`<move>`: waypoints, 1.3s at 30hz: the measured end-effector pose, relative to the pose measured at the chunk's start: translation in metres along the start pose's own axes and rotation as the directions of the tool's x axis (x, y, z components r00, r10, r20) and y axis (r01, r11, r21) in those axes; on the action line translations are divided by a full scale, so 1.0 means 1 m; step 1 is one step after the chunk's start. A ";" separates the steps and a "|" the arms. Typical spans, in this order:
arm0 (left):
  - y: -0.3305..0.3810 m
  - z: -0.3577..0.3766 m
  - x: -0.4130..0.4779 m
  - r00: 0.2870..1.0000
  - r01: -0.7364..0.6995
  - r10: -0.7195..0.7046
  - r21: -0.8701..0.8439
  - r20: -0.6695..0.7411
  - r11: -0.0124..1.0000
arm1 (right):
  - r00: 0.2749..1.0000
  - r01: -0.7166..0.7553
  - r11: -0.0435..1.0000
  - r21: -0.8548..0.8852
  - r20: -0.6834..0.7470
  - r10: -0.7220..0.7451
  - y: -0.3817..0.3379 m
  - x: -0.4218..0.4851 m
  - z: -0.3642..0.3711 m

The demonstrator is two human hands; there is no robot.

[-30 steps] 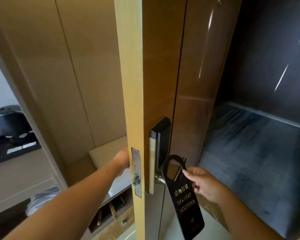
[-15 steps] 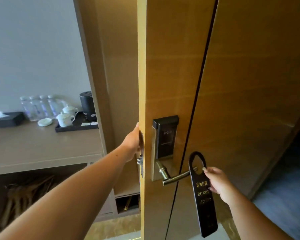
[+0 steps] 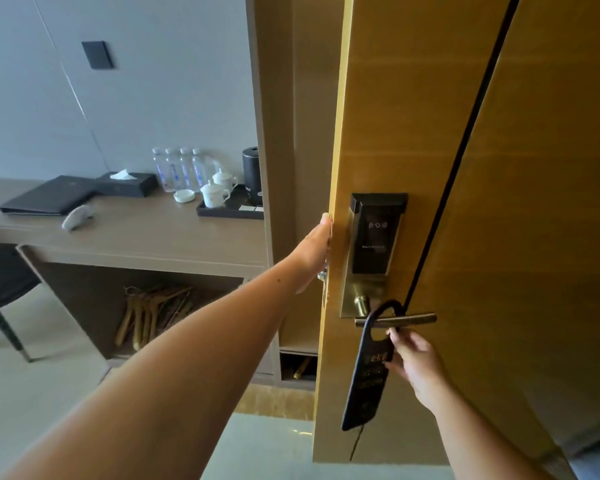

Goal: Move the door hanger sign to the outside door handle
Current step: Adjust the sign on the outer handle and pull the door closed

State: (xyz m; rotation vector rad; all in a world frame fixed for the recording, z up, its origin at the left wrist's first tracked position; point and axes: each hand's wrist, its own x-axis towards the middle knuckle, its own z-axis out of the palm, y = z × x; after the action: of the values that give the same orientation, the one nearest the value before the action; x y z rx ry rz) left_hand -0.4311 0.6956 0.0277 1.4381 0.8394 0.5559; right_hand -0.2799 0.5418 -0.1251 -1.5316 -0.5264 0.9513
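A long black door hanger sign (image 3: 367, 379) with gold lettering hangs with its hooked top looped over the brass outside door handle (image 3: 409, 319). The handle sits below a black card-reader lock (image 3: 374, 233) on the wooden door (image 3: 430, 133). My right hand (image 3: 414, 362) pinches the sign's right edge just under the handle. My left hand (image 3: 314, 258) grips the door's edge (image 3: 336, 168) at lock height, its fingers wrapped behind the edge and hidden.
To the left, a desk (image 3: 125, 233) carries a black folder (image 3: 45, 197), tissue box (image 3: 127, 184), several water bottles (image 3: 179, 168), white cups (image 3: 215, 192) on a tray and a black kettle (image 3: 252, 174). Wooden hangers (image 3: 153, 313) lie in the shelf below. A chair (image 3: 0, 289) stands far left.
The view has swung left and closer to the door. The sign's loop has gone from beside the handle's tip to over the handle. My left hand still holds the door's edge.
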 end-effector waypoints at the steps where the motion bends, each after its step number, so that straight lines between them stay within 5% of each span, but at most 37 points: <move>1: -0.001 0.000 0.001 1.000 -0.004 0.004 0.013 0.016 1.000 | 0.999 0.005 1.000 -0.006 0.032 -0.005 0.001 0.000 0.008; 22: -0.009 -0.018 -0.012 0.971 -0.241 0.224 0.352 0.088 0.905 | 0.962 0.017 0.928 -0.371 -0.246 -0.116 0.003 -0.009 0.035; 30: -0.003 -0.028 -0.036 0.918 -0.370 0.251 0.434 0.308 0.821 | 0.946 -0.083 0.997 -0.008 -0.314 0.076 0.015 -0.050 0.021; 39: 0.000 -0.020 -0.058 0.771 -0.517 0.252 0.343 0.585 0.784 | 0.818 -0.103 0.989 0.110 -0.556 0.147 0.022 -0.112 0.027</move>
State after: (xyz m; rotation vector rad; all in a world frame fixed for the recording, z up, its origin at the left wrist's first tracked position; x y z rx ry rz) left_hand -0.4825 0.6632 0.0387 2.1450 0.2274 0.2397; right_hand -0.3688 0.4656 -0.1148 -1.6969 0.0385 0.5574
